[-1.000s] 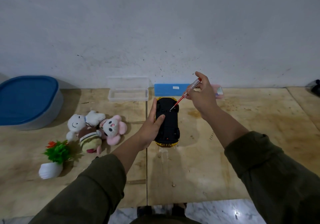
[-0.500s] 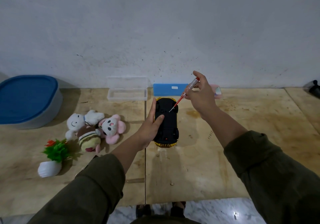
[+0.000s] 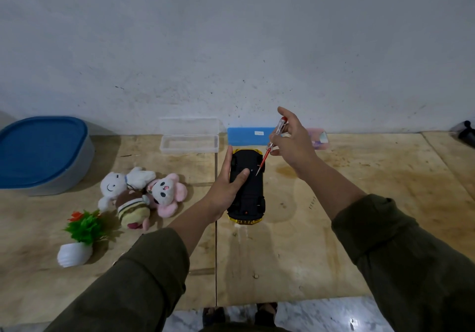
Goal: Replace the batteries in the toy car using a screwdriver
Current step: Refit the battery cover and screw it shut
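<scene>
The toy car [image 3: 247, 185] lies upside down, black underside up, near the middle of the counter [image 3: 295, 241] towards its back edge; your left hand [image 3: 226, 185] lies spread along its left side with the thumb pressed on the underside. Your right hand [image 3: 293, 144] has its grip pinched on the screwdriver [image 3: 271, 145], which slants down-left with its tip at the car's underside. Along the back edge sit a clear box [image 3: 189, 140] and a blue case [image 3: 250, 136], with plush toys [image 3: 141, 193], a small plant pot [image 3: 77, 241] and a blue-lidded tub [image 3: 43, 151] towards the left edge.
</scene>
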`<state>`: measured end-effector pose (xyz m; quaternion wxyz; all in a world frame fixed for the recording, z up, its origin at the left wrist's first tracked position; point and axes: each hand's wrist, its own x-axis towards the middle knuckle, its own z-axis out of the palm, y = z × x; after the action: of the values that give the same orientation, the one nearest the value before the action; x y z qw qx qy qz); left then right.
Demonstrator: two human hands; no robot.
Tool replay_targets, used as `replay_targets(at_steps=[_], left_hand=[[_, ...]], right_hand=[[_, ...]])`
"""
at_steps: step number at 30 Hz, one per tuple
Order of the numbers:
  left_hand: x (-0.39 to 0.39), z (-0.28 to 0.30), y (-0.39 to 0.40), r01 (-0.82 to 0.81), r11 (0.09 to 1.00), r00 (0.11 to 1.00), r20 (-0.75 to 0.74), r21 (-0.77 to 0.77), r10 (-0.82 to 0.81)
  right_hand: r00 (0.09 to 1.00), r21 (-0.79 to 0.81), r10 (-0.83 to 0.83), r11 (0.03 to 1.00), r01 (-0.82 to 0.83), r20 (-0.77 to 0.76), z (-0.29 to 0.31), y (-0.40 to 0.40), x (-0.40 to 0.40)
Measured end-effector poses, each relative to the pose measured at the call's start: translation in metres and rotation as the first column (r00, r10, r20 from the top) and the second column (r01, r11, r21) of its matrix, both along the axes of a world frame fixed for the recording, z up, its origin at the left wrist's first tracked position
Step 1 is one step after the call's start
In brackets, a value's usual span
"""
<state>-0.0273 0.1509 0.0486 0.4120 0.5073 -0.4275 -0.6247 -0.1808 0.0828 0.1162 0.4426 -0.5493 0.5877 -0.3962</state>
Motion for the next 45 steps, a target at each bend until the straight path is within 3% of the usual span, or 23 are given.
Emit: replay_targets(at_steps=[19, 24, 31, 36, 45], left_hand=[[0.001, 0.001, -0.019, -0.121, 0.991, 0.987, 0.11, 0.054, 0.114], [0.002, -0.001, -0.023, -0.097, 0.995, 0.986, 0.14, 0.034, 0.092], [0.004, 0.0, -0.023, 0.021, 0.998, 1.0, 0.021, 0.063, -0.022], [0.003, 0.004, -0.023, 0.074, 0.997, 0.996, 0.054, -0.028, -0.073], [0.005, 0.008, -0.024, 0.087, 0.996, 0.994, 0.071, -0.02, -0.085]], right_hand=[[0.996, -0.033, 0.088, 0.996, -0.088, 0.023, 0.008, -0.008, 0.004], [0.996, -0.044, 0.088, 0.995, -0.087, 0.021, 0.007, -0.011, 0.006], [1.0, -0.155, 0.015, 0.988, -0.013, 0.01, 0.009, -0.022, 0.0], [1.0, -0.179, 0.026, 0.983, -0.026, 0.0, 0.009, -0.024, 0.0], [1.0, -0.192, 0.026, 0.981, -0.028, -0.01, 0.007, -0.023, -0.003]])
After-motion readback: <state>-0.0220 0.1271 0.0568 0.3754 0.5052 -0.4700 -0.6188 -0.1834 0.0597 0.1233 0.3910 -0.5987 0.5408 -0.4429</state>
